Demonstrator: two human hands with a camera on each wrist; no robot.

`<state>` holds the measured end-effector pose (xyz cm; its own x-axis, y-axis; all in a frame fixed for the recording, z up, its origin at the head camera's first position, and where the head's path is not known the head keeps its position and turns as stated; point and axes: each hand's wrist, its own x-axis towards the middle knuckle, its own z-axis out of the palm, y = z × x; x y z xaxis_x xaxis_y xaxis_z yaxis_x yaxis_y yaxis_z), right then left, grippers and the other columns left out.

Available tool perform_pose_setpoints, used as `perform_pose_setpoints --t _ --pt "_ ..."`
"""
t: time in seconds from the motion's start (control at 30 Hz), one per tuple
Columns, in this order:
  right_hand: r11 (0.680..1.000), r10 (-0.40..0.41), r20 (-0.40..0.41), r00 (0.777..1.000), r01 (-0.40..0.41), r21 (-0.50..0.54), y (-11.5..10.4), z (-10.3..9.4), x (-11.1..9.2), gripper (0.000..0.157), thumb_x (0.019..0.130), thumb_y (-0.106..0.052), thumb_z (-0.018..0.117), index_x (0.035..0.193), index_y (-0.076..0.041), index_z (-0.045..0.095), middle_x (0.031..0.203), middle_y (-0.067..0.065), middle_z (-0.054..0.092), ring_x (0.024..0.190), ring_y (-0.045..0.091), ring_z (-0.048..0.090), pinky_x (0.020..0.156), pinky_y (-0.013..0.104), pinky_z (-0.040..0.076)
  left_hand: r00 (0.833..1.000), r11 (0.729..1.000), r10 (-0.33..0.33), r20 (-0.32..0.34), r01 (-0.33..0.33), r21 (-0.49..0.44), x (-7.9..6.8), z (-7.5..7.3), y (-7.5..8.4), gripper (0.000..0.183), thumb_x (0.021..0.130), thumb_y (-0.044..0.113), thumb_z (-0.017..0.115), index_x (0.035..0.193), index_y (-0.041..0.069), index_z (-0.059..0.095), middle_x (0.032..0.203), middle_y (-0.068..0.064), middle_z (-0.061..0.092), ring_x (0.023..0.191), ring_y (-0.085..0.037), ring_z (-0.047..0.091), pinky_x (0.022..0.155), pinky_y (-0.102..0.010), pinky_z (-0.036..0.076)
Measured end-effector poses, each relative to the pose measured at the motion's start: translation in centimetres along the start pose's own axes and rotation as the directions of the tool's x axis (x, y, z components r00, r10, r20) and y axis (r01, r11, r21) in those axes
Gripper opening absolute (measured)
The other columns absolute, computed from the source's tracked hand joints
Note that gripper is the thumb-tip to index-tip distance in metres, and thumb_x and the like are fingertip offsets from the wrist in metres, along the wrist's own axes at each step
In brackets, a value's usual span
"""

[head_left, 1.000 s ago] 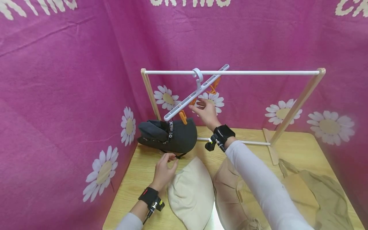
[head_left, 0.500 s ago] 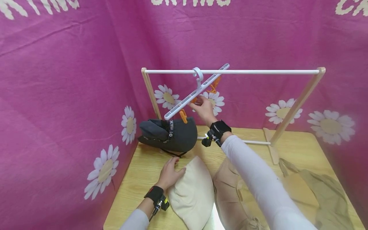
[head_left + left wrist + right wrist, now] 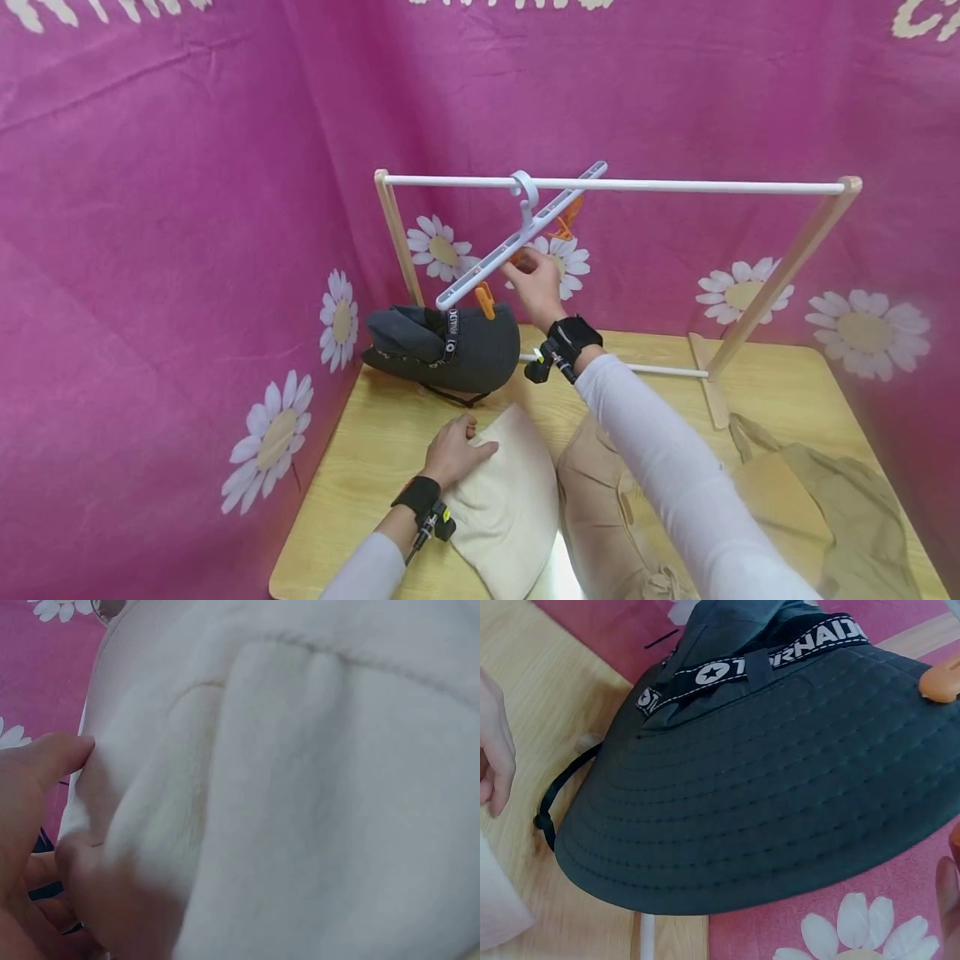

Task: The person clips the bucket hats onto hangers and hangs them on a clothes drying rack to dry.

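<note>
A pale grey clip hanger point(image 3: 506, 247) hangs by its hook from the white rail. My right hand point(image 3: 538, 287) pinches an orange clip on its underside, mostly hidden by the fingers. Another orange clip point(image 3: 485, 300) overlaps the dark grey brimmed hat point(image 3: 480, 354); I cannot tell whether it grips the brim. A third orange clip point(image 3: 567, 219) hangs farther back. My left hand point(image 3: 452, 454) is at the left edge of a cream hat point(image 3: 513, 500). In the left wrist view its fingertips touch the cream fabric point(image 3: 285, 787), thumb and fingers apart.
The white rail point(image 3: 697, 186) spans two wooden posts on the wooden table point(image 3: 390, 450). A beige hat point(image 3: 600, 508) lies beside the cream one, and olive-tan fabric point(image 3: 855, 517) lies at the right. Pink daisy-print cloth point(image 3: 675, 92) surrounds the table. A black cord point(image 3: 551, 799) trails from the dark hat.
My left hand has left the dark hat's cord and moved down and right onto the cream hat's edge. The right hand has shifted slightly upward and closed around the orange clip under the hanger.
</note>
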<state>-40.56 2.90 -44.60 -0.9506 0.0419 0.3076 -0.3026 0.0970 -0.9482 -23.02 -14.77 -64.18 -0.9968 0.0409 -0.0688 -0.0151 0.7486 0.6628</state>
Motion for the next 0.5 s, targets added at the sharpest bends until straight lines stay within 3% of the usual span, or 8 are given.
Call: perform_pose_setpoints --t 0.23,0.33,0.5 --pt "1.0 0.005 -0.013 1.0 -0.005 0.026 0.0 -0.1 0.0 0.035 0.096 -0.02 0.078 0.12 0.006 0.072 0.112 0.025 0.074 0.087 0.006 0.065 0.07 0.018 0.05 0.999 0.999 0.0 0.044 -0.001 0.033 0.8 0.2 -0.3 0.062 0.076 0.059 0.088 0.111 0.012 0.066 0.099 -0.003 0.066 0.086 -0.022 0.062 0.073 -0.04 0.05" --pt "1.0 0.002 -0.009 1.0 -0.002 0.005 -1.4 -0.3 -0.8 0.034 0.097 -0.016 0.076 0.12 0.008 0.071 0.111 0.027 0.074 0.083 0.005 0.064 0.066 0.018 0.048 0.996 1.0 -0.014 0.086 0.012 0.024 0.7 0.0 0.0 0.064 0.074 0.059 0.089 0.109 0.01 0.068 0.099 -0.005 0.067 0.085 -0.022 0.06 0.072 -0.04 0.049" --pt "0.999 -0.032 -0.011 0.999 0.031 -0.014 -1.1 -0.4 -0.7 0.031 0.096 -0.019 0.078 0.114 0.006 0.074 0.103 0.023 0.076 0.078 0.007 0.067 0.062 0.019 0.048 0.992 1.0 -0.027 0.122 0.027 0.004 0.8 0.1 -0.1 0.076 0.074 0.057 0.09 0.124 0.002 0.072 0.122 -0.016 0.072 0.106 -0.034 0.067 0.087 -0.05 0.055"
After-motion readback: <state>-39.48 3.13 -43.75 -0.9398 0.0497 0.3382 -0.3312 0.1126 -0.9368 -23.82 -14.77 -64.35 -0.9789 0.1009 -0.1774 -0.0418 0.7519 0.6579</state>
